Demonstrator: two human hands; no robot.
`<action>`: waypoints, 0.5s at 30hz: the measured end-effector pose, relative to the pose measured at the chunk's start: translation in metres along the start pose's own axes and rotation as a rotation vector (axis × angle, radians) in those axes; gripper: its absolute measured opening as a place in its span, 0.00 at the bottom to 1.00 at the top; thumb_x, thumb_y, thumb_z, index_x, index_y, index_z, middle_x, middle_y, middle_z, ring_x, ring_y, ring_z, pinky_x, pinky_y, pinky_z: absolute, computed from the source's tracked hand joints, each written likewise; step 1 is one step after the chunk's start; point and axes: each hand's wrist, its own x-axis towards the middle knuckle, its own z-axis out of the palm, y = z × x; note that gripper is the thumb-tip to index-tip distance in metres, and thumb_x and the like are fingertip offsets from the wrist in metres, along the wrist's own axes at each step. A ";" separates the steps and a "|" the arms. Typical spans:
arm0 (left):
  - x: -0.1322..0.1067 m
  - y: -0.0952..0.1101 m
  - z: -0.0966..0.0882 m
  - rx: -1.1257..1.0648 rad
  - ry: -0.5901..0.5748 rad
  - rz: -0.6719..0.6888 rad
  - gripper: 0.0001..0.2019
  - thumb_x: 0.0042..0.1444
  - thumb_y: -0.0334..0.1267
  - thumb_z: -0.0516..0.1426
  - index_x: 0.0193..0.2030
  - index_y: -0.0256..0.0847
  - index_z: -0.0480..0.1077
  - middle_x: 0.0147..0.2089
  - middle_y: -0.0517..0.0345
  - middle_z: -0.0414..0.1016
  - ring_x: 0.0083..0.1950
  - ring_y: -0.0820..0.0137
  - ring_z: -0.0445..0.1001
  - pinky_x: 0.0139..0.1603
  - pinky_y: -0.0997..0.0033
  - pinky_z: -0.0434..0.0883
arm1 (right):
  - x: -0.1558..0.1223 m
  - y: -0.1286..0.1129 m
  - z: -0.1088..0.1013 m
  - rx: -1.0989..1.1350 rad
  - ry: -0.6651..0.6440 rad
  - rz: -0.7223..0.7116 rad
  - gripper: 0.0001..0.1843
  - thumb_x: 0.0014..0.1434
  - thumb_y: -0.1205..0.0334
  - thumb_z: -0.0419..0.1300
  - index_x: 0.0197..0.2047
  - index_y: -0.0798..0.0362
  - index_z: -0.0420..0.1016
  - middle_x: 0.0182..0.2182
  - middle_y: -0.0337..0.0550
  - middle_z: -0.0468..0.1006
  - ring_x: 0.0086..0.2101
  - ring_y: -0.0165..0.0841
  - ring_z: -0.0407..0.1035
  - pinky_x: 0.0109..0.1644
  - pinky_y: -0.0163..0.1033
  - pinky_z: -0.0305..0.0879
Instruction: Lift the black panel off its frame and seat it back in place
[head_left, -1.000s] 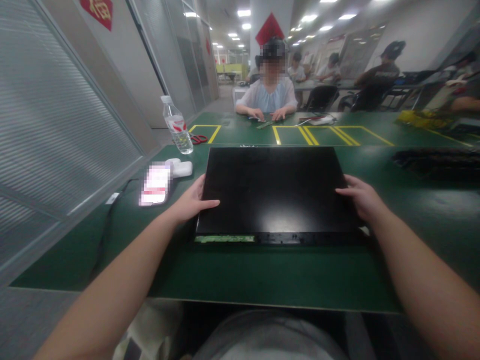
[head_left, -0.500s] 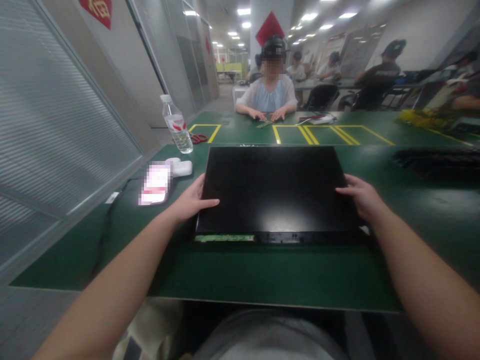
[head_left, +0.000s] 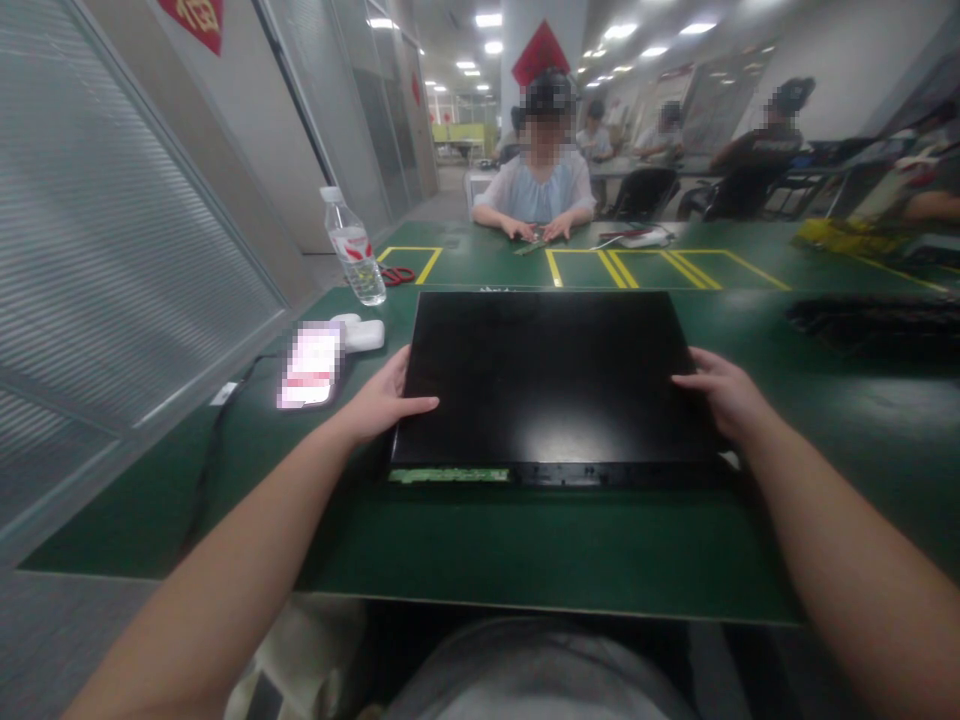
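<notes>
No shift is seen since a second ago: the black panel (head_left: pixel 551 380), flat on the green mat (head_left: pixel 525 550), is kept clasped by its side edges between the fingers of the left hand (head_left: pixel 379 400) and the right hand (head_left: pixel 724 395), so a steadying hold is judged.

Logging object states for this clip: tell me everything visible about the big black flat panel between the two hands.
The large flat black rectangular panel lies flat on the green table mat, long near edge toward the camera. Its top looks smooth and slightly glossy, with a soft glare. Along the near edge a thin green circuit strip shows at left; small dark openings sit further right. The left hand grips its left edge, thumb on top; the right hand grips the right edge.
</notes>
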 end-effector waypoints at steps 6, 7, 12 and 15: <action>-0.001 0.001 0.000 0.008 -0.006 -0.006 0.50 0.47 0.35 0.77 0.76 0.49 0.65 0.81 0.45 0.66 0.82 0.43 0.60 0.81 0.42 0.63 | 0.000 0.000 0.000 0.004 -0.014 0.006 0.25 0.40 0.69 0.72 0.43 0.40 0.83 0.38 0.38 0.89 0.43 0.49 0.85 0.47 0.54 0.85; -0.001 0.001 0.000 0.009 -0.007 -0.006 0.50 0.47 0.35 0.77 0.76 0.49 0.65 0.82 0.46 0.65 0.82 0.43 0.60 0.81 0.43 0.63 | 0.000 0.000 0.000 0.002 -0.019 0.005 0.25 0.40 0.69 0.72 0.44 0.40 0.83 0.38 0.38 0.89 0.42 0.49 0.85 0.47 0.54 0.85; 0.000 0.000 -0.001 0.015 0.001 0.000 0.50 0.46 0.34 0.77 0.77 0.49 0.65 0.83 0.46 0.63 0.83 0.43 0.58 0.81 0.43 0.62 | 0.001 0.000 -0.001 -0.013 -0.029 -0.004 0.24 0.41 0.69 0.72 0.43 0.40 0.84 0.37 0.38 0.89 0.40 0.47 0.85 0.44 0.52 0.85; 0.000 0.000 -0.001 0.019 0.001 -0.003 0.50 0.46 0.34 0.77 0.76 0.49 0.65 0.81 0.45 0.65 0.82 0.43 0.59 0.81 0.42 0.62 | 0.000 -0.001 -0.001 -0.015 -0.019 -0.007 0.24 0.40 0.69 0.72 0.42 0.40 0.84 0.36 0.36 0.89 0.38 0.46 0.85 0.42 0.49 0.85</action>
